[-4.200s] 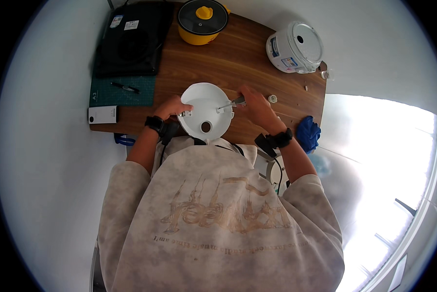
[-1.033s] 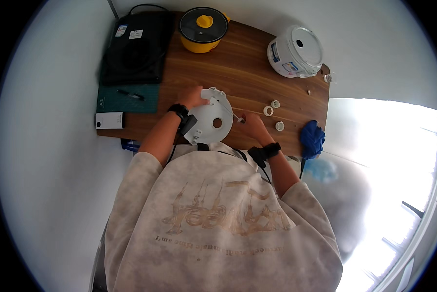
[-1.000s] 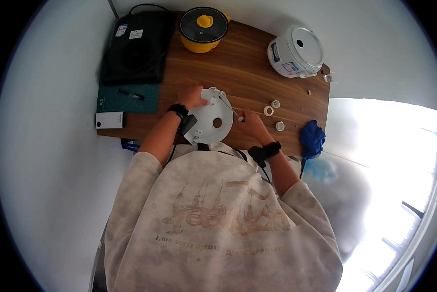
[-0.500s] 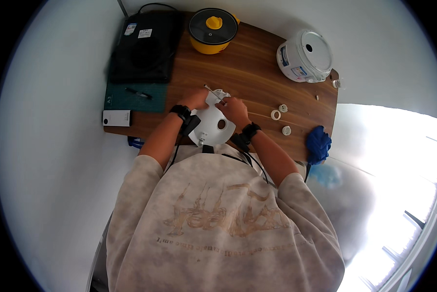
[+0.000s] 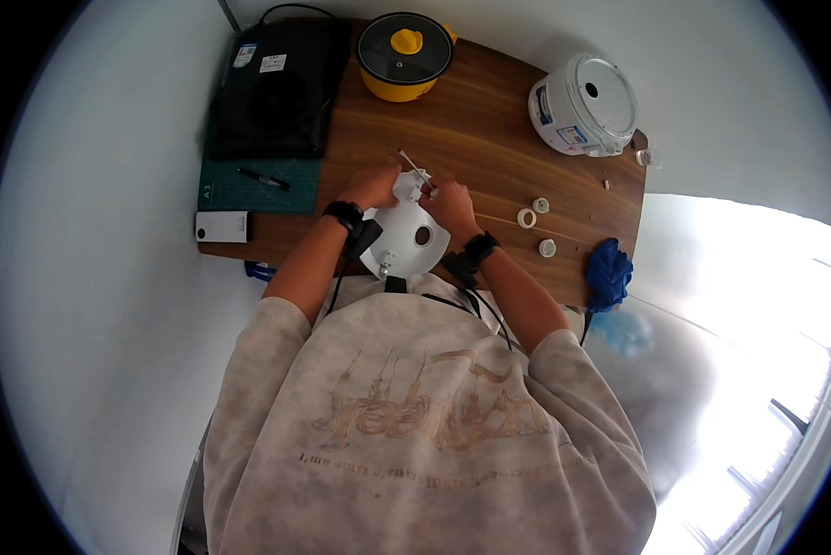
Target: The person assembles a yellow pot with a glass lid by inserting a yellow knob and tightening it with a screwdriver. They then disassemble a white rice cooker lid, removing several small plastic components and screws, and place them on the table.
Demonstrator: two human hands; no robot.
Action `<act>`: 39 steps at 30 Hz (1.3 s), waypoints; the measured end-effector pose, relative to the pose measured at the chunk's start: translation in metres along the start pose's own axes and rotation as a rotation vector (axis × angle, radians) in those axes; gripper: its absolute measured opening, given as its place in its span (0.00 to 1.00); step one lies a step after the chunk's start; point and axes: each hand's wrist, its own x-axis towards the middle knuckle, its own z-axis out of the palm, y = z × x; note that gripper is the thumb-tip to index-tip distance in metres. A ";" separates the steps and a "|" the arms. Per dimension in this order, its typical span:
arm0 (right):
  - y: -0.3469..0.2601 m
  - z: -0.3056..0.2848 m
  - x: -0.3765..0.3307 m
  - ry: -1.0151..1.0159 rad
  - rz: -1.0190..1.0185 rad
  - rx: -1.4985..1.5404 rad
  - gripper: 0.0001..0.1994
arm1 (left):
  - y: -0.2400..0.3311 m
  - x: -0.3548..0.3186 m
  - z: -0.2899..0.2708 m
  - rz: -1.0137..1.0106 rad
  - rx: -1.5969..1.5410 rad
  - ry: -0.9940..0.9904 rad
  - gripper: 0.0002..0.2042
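A white curved plastic lid (image 5: 400,234) with a round hole leans at the table's near edge, against my shirt. My left hand (image 5: 375,189) is closed on its far left edge, near a hinge-like end piece; the fingertips are partly hidden. In my right hand (image 5: 450,205) is a slim metal screwdriver (image 5: 414,166), its thin shaft sticking out far and to the left above the lid's far end. The fingers are closed round it, close to the lid's right side. What the screwdriver's other end touches is hidden by the hand.
Right of my hands lie a white ring (image 5: 526,218) and small round white parts (image 5: 547,248), with a blue cloth (image 5: 609,276) at the edge. Farther back stand a white rice cooker (image 5: 572,111) and a yellow pot (image 5: 399,85). A black appliance (image 5: 277,102) and green mat (image 5: 226,185) are left.
The screwdriver has swung a little farther away and to the right, now pointing more steeply away from me. My right hand has shifted slightly; my left hand keeps its place on the lid.
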 end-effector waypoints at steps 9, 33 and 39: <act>0.092 -0.011 0.010 0.219 0.306 0.115 0.11 | -0.036 0.015 0.028 -0.135 -0.184 0.107 0.34; 0.020 -0.074 -0.069 -0.386 0.276 0.522 0.19 | -0.024 0.006 0.012 -0.144 -0.252 0.033 0.27; 0.022 -0.073 -0.090 -0.109 0.028 0.297 0.21 | -0.024 0.001 0.008 -0.074 -0.621 -0.030 0.24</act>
